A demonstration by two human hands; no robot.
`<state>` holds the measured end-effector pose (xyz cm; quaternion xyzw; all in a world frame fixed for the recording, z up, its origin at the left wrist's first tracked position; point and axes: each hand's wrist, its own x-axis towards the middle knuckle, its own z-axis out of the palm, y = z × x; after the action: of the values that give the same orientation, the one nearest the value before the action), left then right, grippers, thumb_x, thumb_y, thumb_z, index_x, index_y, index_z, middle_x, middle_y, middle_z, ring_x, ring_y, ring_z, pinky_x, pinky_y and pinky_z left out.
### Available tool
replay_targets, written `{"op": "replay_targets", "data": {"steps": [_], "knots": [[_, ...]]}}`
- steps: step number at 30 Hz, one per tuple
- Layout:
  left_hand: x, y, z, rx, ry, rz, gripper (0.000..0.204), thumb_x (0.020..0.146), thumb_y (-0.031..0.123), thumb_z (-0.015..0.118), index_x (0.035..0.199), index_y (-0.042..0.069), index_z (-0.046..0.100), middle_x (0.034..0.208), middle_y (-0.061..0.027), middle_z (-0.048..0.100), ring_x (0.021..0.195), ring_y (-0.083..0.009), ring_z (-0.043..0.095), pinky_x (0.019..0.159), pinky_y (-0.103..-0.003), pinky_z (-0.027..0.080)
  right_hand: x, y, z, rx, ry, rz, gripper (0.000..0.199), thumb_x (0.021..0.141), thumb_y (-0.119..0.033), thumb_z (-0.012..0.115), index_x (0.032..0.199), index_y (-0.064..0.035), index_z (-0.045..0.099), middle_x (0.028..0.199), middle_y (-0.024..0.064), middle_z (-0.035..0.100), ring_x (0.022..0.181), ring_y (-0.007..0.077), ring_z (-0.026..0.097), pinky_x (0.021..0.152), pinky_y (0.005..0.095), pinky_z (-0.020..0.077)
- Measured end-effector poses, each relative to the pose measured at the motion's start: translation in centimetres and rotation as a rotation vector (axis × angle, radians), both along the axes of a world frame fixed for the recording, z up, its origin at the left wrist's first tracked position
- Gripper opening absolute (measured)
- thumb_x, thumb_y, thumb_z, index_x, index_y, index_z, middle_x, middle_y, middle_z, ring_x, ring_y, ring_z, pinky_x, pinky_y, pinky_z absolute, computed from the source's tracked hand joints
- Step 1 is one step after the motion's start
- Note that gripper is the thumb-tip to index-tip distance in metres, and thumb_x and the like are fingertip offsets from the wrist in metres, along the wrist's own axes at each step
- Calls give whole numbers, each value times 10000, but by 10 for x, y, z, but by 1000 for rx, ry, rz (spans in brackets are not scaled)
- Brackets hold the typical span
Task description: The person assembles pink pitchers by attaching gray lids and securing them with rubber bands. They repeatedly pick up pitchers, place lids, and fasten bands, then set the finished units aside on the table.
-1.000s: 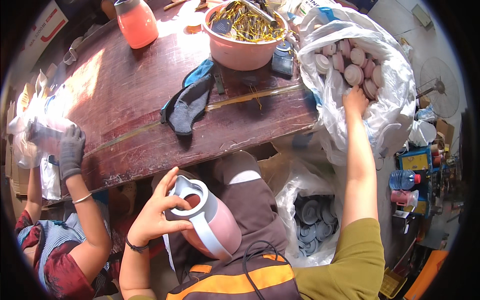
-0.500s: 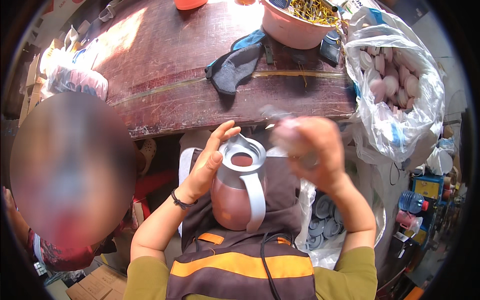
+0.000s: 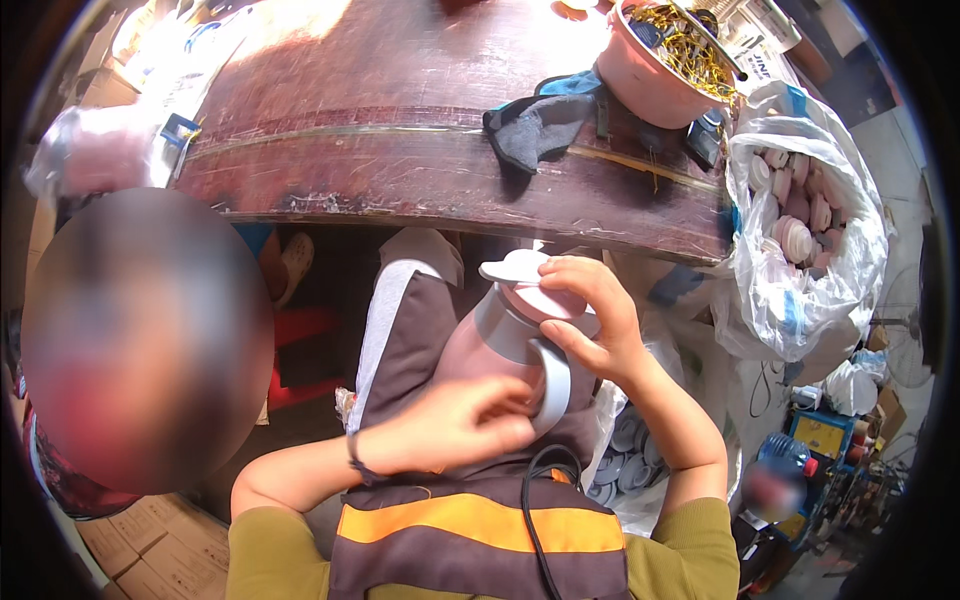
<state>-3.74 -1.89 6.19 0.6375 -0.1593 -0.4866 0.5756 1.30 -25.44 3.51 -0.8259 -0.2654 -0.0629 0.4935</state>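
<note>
A pink vacuum jug with a grey collar leans on my lap, tilted to the left. Its pale grey handle faces me. My right hand grips a pink lid at the jug's mouth, thumb on the near side and fingers over the top. A pale grey flap sticks out from the lid on the far left. My left hand is in front of the jug's lower body, close to the handle. Its fingers are blurred but look loosely bent and apart, with nothing visible in them.
Beyond my knees stands a dark red table with a grey cloth and a pink basin. A plastic bag of pink lids hangs at the right. Grey parts fill another bag beside my lap. A person sits close on my left.
My right hand has brought the lid onto the jug's mouth. My left hand has left the collar and moved down toward the handle. The jug has turned and tilted, and the view has shifted.
</note>
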Motion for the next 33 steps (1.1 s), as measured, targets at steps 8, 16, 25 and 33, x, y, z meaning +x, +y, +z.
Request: {"op": "replay_targets", "data": {"steps": [8,16,25,33], "knots": [[-5,-10,1,-65,-98,-148,383,854,260,667,1151,59,533,764,-52,600,723,-197,618,707,-335,486,-5,2,-5,175,187,16,385,705,-210,766,983,-50,552,1236,190,547,1130,322,548,963,385,411],[37,44,-28,48,-302,286,282,786,204,733,949,-1,628,831,-45,649,783,-89,602,705,-260,495,-38,7,9,66,-149,228,324,725,-213,703,973,-57,565,1227,232,542,1171,417,526,989,506,402],[-29,-46,-38,13,-452,35,469,821,256,667,1133,-32,468,901,-167,606,834,-333,628,750,-377,503,-34,1,22,-515,293,-270,548,922,-407,540,1340,-62,462,1262,209,556,1144,375,549,935,428,446],[47,35,-34,-130,-257,245,150,766,96,695,876,12,635,753,22,598,723,-50,534,653,-225,441,-30,-42,67,-495,173,188,834,692,-525,766,1356,-101,494,1413,180,440,1294,369,420,1066,456,322]]}}
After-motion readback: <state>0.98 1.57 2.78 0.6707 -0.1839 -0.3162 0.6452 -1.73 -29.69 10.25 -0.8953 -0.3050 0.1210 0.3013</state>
